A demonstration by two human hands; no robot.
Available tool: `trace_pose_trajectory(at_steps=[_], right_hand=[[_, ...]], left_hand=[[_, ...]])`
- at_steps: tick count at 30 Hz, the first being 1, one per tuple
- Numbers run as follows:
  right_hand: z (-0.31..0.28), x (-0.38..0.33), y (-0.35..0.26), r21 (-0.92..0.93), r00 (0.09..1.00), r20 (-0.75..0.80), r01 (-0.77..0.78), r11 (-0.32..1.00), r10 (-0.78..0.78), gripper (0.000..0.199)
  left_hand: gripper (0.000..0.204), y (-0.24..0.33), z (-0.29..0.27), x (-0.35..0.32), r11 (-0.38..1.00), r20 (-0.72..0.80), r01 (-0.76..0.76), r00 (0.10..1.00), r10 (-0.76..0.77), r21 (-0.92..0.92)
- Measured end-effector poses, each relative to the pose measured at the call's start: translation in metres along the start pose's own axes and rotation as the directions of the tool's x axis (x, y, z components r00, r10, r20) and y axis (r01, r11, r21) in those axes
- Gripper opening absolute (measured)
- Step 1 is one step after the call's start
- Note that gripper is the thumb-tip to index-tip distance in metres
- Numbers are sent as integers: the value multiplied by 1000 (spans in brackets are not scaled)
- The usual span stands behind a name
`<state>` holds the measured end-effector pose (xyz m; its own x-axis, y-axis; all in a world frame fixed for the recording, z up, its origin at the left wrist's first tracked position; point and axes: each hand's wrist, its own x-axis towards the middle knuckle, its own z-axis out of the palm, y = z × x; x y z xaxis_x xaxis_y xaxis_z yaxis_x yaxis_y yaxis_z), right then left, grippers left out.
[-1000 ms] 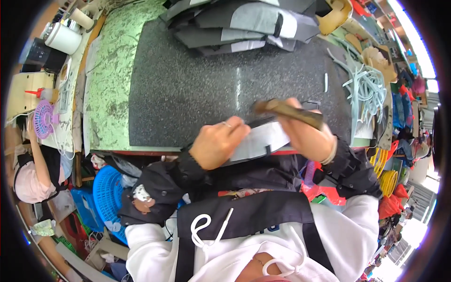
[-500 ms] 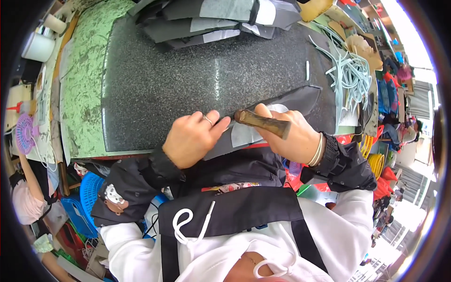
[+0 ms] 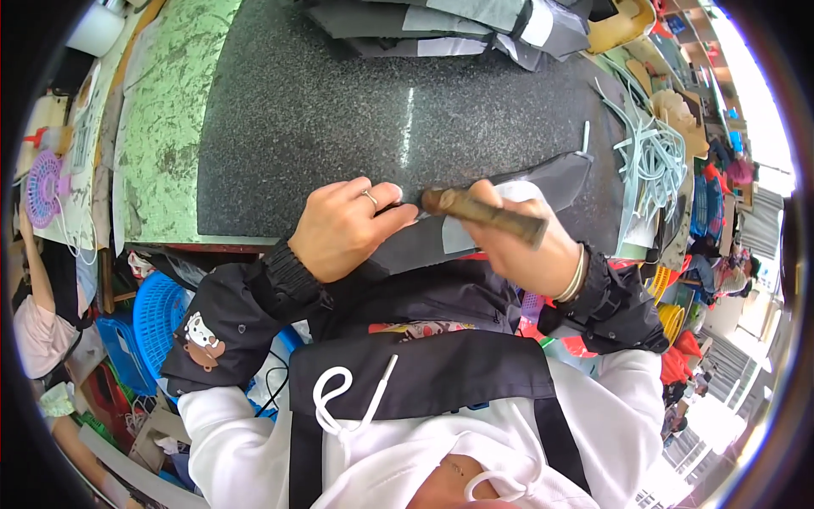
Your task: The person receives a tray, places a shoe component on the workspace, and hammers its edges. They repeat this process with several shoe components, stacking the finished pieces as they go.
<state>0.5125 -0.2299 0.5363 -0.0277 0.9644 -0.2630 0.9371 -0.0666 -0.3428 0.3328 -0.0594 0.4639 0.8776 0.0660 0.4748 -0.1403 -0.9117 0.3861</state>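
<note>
My right hand (image 3: 527, 246) is closed around a worn brown hammer (image 3: 487, 215), whose blunt end sits just right of my left fingertips. Beneath that hand lies a dark grey piece of sheet material (image 3: 555, 180) with pale patches, stretching along the near edge of the black speckled slab (image 3: 314, 119). My left hand (image 3: 349, 225), with a ring on one finger, has its thumb and fingers drawn together at the left part of this piece. The fingertips press on its edge, and the exact fold under them is hidden.
A stack of similar dark pieces (image 3: 458, 25) lies at the slab's far side. Tangled pale blue strips (image 3: 653, 165) heap at the right, near a short white stick (image 3: 586, 136). A purple fan (image 3: 44, 188) and a blue basket (image 3: 159, 318) are at the left. Other people are at both sides.
The whole view has shifted a little, with the slab and stack now higher and farther right. Both hands stay close together on the piece, and the hammer remains in my right hand.
</note>
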Motion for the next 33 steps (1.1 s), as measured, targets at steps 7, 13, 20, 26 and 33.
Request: trace_pose_trajectory(at_steps=[7,13,20,26,33], right_hand=[[3,3,-8,185,975,-224,44,982,-1,27],[-7,9,-6,138,999,-1,-43,990,43,16],[-1,16,-13,218,990,-132,-25,976,54,9],[-6,31,-8,151,977,-193,116,982,-86,8],[4,27,-12,261,986,-164,32,965,11,13]], left_hand=[[24,8,0,-6,978,-135,208,969,-208,-19],[30,18,-3,-23,940,-173,336,924,-341,-54],[30,26,1,-29,964,-177,234,961,-211,124],[28,25,-2,-31,966,-130,186,978,-164,177],[36,46,-21,1,958,-13,261,965,-261,118]])
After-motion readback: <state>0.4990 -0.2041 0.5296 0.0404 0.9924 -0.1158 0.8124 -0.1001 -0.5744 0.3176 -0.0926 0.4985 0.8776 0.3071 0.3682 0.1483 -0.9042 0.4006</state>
